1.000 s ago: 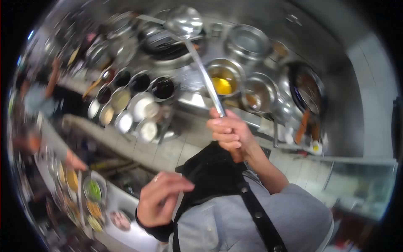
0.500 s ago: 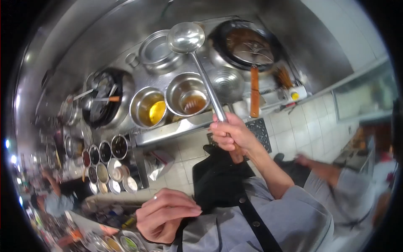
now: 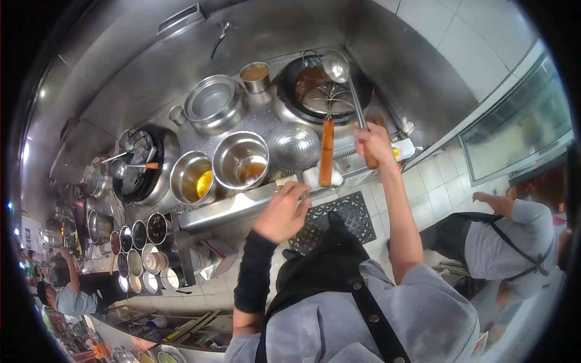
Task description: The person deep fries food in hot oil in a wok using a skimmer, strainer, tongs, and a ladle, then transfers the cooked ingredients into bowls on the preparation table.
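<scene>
My right hand (image 3: 374, 144) is wrapped round the wooden grip of a long metal ladle (image 3: 358, 100). The ladle's bowl hangs over the far-right wok (image 3: 284, 112), which has brown liquid in it. A wire skimmer (image 3: 327, 151) with a flat wooden handle lies across that wok, its handle pointing towards me, just left of my right hand. My left hand (image 3: 283, 213) is raised before the stove's front edge, fingers loosely bent and thumb apart, with nothing visible in it. A folded white cloth (image 3: 313, 176) lies on the edge beyond its fingertips.
Two steel pots (image 3: 241, 181) (image 3: 184, 181), one with yellow liquid, stand beside a perforated strainer (image 3: 295, 148). Behind are a lidded pot (image 3: 209, 118) and a steel can (image 3: 255, 77). Another wok (image 3: 160, 181) and seasoning tubs (image 3: 158, 228) are left. A co-worker (image 3: 508, 236) stands right.
My right hand has carried the ladle right and forward, bringing its bowl over the wok. My left hand has moved from near my chest towards the stove edge. The view has shifted too.
</scene>
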A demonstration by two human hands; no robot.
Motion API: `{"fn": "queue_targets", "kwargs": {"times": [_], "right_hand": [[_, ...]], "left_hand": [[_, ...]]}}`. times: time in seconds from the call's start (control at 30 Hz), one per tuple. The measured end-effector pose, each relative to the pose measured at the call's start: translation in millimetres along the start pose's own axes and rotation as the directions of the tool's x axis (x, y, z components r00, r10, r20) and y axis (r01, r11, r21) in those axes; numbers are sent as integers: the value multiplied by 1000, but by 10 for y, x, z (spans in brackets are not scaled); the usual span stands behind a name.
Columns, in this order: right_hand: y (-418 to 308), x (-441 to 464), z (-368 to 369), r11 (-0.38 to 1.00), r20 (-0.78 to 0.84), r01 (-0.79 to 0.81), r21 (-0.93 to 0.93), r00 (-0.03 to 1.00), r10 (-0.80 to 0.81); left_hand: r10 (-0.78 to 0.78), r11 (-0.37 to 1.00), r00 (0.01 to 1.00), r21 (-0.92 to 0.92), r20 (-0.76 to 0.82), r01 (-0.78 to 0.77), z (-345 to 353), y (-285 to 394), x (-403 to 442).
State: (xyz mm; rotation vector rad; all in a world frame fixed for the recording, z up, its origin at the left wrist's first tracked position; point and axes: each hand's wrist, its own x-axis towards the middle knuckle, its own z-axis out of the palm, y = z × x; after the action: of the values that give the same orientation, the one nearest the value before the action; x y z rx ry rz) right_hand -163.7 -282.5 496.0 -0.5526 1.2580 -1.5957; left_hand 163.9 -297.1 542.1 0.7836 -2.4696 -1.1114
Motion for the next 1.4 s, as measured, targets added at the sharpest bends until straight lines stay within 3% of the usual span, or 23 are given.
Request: {"fn": "queue_targets", "kwargs": {"times": [0.07,0.1,0.17,0.27,0.33,0.4,0.53,0.63,0.73,0.83,0.97,1.0,1.07,1.1,1.2,1.3,1.4], "right_hand": [[-52,345,-455,943,58,-67,327,997,50],[51,400,-587,999,-43,3,42,999,-1],[222,531,-647,850,-159,76,-521,970,-184],[94,280,-1101,923,-105,169,-346,971,-216],[-46,89,-1388,933,-66,190,-304,973,-220],[-242,-111,-1603,873,-103,135,-469,973,-205],[-395,-258,-1870,731,-165,36,-681,966,-201],[-440,-225,-2047,643,-124,30,-765,974,-192],[-445,-136,-2112,556,-79,29,-831,983,-168],[-364,19,-2077,445,68,162,-881,974,-218],[-379,78,-2028,342,177,236,-910,965,-194],[-502,35,-1953,374,142,167,-912,986,-92],[-484,116,-1918,332,155,166,-929,986,-59],[-449,145,-1922,312,154,160,-937,987,-44],[-84,390,-1977,169,228,264,-949,951,-210],[51,579,-1914,139,182,213,-967,961,-206],[260,838,-1920,170,152,213,-962,938,-312]], "left_hand": [[-55,990,998,135,20,52,561,-297,432],[-98,972,995,217,10,94,903,-513,666],[-259,886,964,383,-62,263,1405,-571,1108],[-446,774,893,477,-54,416,1863,-712,1612],[-431,681,884,577,-182,451,2113,-950,1820],[-333,587,889,668,-315,457,2202,-1097,1888],[-458,768,853,373,-248,521,1752,-727,2042],[-391,907,893,73,-222,415,1601,-752,2178],[-477,875,850,-213,-224,435,1577,-654,2252],[-636,566,766,-732,-93,380,1550,-451,2294],[-642,311,766,-911,10,272,1468,-286,2301],[-628,251,778,-939,27,235,1475,-300,2282],[-594,127,801,-976,69,179,1512,-327,2236],[-593,105,802,-980,73,167,1550,-334,2221],[-579,74,812,-988,70,138,1656,-363,2251],[-570,90,820,-987,56,130,1752,-348,2286],[-576,122,816,-982,48,144,1808,-345,2333]]}}
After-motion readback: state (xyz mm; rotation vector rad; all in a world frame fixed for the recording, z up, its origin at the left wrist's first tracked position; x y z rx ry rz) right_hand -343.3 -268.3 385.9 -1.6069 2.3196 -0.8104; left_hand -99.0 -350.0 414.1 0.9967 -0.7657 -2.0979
